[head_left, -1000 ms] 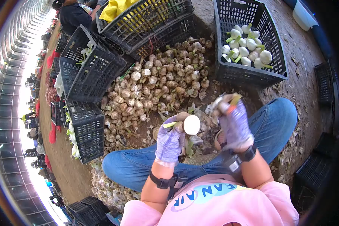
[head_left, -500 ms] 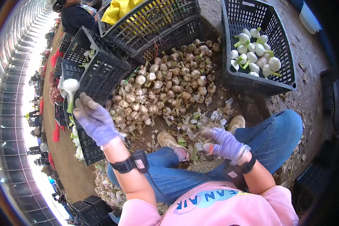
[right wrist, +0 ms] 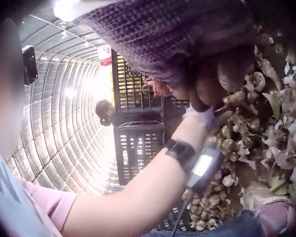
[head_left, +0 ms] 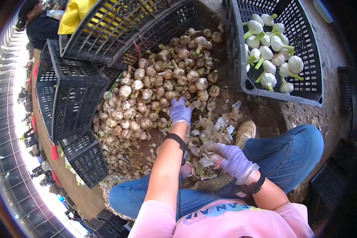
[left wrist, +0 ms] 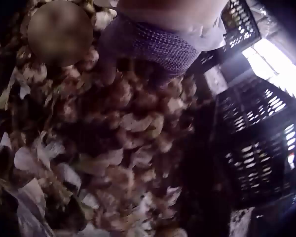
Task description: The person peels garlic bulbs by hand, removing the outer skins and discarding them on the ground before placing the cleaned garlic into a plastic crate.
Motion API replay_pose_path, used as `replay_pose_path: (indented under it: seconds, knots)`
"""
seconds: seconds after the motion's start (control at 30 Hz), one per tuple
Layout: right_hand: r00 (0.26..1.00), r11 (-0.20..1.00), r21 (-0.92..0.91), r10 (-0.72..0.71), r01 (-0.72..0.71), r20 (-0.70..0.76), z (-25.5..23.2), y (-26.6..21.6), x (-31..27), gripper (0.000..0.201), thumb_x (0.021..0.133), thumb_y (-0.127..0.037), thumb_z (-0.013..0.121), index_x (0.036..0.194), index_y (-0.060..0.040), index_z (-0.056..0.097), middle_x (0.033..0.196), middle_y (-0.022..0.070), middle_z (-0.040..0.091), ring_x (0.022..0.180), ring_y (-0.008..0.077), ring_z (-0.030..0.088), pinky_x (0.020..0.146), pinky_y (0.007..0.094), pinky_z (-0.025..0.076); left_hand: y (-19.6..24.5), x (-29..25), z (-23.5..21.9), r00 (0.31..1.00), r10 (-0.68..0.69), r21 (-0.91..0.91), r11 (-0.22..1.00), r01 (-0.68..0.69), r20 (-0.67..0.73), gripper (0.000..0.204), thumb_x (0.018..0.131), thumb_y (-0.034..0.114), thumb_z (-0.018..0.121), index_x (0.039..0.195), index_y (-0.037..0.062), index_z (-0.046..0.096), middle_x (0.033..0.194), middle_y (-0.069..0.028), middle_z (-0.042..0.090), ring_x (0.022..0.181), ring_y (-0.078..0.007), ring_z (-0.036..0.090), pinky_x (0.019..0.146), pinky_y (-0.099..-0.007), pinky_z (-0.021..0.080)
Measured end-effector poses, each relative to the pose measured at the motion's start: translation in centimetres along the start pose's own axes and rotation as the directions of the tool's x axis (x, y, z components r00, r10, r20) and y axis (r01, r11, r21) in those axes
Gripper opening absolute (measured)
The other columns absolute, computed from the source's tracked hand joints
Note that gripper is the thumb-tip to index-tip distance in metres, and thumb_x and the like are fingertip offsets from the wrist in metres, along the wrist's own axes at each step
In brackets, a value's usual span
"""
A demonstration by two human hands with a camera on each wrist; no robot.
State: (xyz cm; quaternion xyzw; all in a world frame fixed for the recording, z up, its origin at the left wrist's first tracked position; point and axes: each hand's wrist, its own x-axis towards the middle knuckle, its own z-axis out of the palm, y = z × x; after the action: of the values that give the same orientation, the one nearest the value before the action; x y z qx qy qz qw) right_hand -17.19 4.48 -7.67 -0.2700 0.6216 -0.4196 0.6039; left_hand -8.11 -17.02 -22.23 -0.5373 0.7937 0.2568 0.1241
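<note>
1. Left hand in its lilac knitted glove (head_left: pixel 180 111): the fingers reach down onto the garlic; whether they pinch a bulb cannot be told, as the tips are hidden among the bulbs.
2. Right hand, in a matching lilac knitted glove (head_left: pixel 235 160): its fingers are curled near the lap, with a small orange-red patch by the glove in the right wrist view; what it grips, if anything, cannot be made out.
3. The left hand has just changed place: a second ago it held a smooth white bulb with a green stem, then it swung out towards the black slatted plastic crate at the left (head_left: pixel 87 156); now it touches the pile of brownish, soil-marked, round garlic bulbs (head_left: pixel 146 93).
4. That bulb cannot be picked out now. The work seems to be between one bulb and the next.
5. Clean white bulbs with cut green stems (head_left: pixel 265 52) lie in the black perforated plastic crate at the right (head_left: pixel 283 97); loose papery pale skins (head_left: pixel 220 125) litter the ground just beside the pile.
</note>
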Motion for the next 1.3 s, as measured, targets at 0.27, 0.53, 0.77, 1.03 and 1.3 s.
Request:
replay_pose_path:
  seconds: [0.27,0.53,0.77,1.03,1.3]
  knots:
    - [0.994,0.994,0.034,-0.103,0.102,0.038,0.8,1.7,-0.5,0.032,0.084,-0.012,0.059,0.114,-0.0014,0.056,0.094,0.0127,0.059,0.082,0.0212,0.055,0.073,0.0288,0.045,-1.5,-5.8,-2.7,0.991,0.043,-0.492,0.865,-0.100,-0.125,0.064,0.063,0.026,0.077,0.117,0.0065,0.049,0.127,-0.0163,0.043,0.109,-0.0332,0.051,0.093,-0.0391,0.042]
    - [0.945,0.870,0.384,-0.233,0.308,-0.231,1.6,-3.0,-4.9,0.038,0.086,-0.021,0.059,0.115,0.0031,0.053,0.104,0.0101,0.059,0.093,0.0149,0.055,0.082,0.0281,0.044,3.5,-23.4,-10.0,0.901,0.351,-0.758,0.506,-0.412,-0.256,0.081,0.059,0.012,0.081,0.128,0.0071,0.038,0.123,-0.0097,0.042,0.112,-0.0215,0.046,0.094,-0.0340,0.041]
    - [0.927,0.775,0.510,-0.299,0.374,-0.227,3.3,-3.4,-6.6,0.024,0.084,-0.016,0.064,0.103,-0.0022,0.059,0.093,0.0038,0.062,0.084,0.0094,0.057,0.074,0.0245,0.047,4.0,-27.5,-10.9,0.637,0.544,-0.289,0.592,-0.752,-0.546,0.071,0.053,0.008,0.082,0.112,0.0096,0.044,0.112,-0.0147,0.043,0.099,-0.0278,0.051,0.079,-0.0353,0.048]
    - [0.984,0.824,0.554,-0.174,0.119,0.047,1.6,-5.1,-8.1,0.028,0.080,-0.015,0.067,0.102,-0.0001,0.061,0.090,0.0050,0.064,0.080,0.0104,0.059,0.070,0.0252,0.049,3.1,-28.3,-10.4,0.755,0.445,-0.575,0.490,-0.655,-0.482,0.070,0.058,0.017,0.083,0.116,0.0064,0.044,0.115,-0.0139,0.044,0.101,-0.0238,0.051,0.085,-0.0339,0.046]
    - [0.899,0.914,0.050,-0.405,0.402,0.165,-0.7,-4.6,-7.5,0.024,0.081,-0.016,0.064,0.100,-0.0009,0.061,0.085,0.0044,0.063,0.075,0.0118,0.057,0.068,0.0262,0.047,4.3,-28.1,-11.1,0.969,0.221,-0.993,0.031,0.110,0.114,0.047,0.078,0.028,0.063,0.113,0.0000,0.050,0.105,-0.0092,0.059,0.095,-0.0183,0.058,0.084,-0.0325,0.047]
